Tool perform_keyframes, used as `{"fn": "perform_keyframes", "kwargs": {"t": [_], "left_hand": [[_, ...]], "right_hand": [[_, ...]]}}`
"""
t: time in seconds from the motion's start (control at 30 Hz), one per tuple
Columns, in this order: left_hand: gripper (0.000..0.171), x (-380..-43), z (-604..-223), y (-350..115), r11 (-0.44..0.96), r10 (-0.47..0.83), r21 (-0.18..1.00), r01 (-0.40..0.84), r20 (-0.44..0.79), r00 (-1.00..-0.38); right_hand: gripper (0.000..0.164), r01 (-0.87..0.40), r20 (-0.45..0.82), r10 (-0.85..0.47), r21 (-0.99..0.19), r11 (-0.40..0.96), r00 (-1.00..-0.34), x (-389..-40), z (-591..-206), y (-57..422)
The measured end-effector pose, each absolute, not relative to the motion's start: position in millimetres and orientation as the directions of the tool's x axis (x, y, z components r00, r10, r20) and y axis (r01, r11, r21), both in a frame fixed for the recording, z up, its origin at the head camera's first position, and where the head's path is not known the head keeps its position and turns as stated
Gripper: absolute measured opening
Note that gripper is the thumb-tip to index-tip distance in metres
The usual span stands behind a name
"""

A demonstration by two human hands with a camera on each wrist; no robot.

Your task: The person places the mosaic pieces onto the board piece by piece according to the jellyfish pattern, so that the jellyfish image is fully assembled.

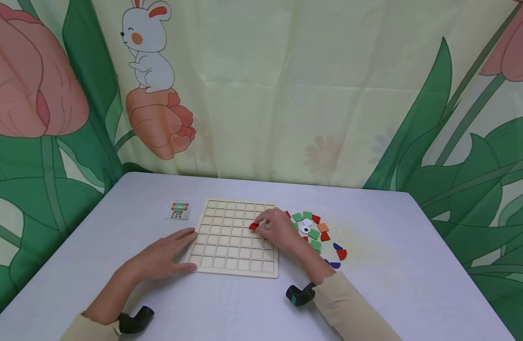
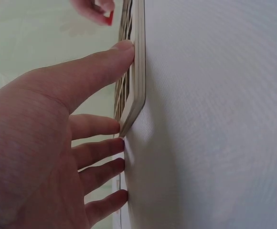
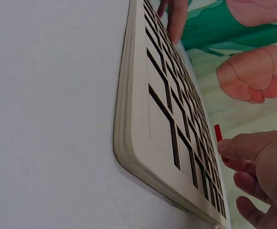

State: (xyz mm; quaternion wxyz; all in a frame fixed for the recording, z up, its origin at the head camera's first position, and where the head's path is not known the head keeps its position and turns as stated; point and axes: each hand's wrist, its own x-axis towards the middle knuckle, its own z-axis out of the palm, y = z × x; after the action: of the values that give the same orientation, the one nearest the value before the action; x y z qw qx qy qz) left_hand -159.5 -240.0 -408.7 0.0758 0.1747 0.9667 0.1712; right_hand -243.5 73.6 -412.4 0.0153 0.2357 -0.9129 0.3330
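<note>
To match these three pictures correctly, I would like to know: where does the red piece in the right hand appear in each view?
Head: red piece below centre, pinched by the right hand.
Left wrist: red piece near the top edge, left of centre.
Right wrist: red piece right of centre, around mid-height.
Shared landmark: the gridded board.
</note>
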Motion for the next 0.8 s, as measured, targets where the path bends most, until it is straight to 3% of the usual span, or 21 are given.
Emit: {"fn": "perform_keyframes", "kwargs": {"t": [0.8], "left_hand": [[0.086, -159.4, -408.9, -239.7, 0.878, 0.370, 0.351, 0.324, -0.070, -0.926]], "right_hand": [[0.015, -0.442, 0.195, -0.416, -0.610, 0.658, -0.888, -258.3, -417.1, 51.8]]}}
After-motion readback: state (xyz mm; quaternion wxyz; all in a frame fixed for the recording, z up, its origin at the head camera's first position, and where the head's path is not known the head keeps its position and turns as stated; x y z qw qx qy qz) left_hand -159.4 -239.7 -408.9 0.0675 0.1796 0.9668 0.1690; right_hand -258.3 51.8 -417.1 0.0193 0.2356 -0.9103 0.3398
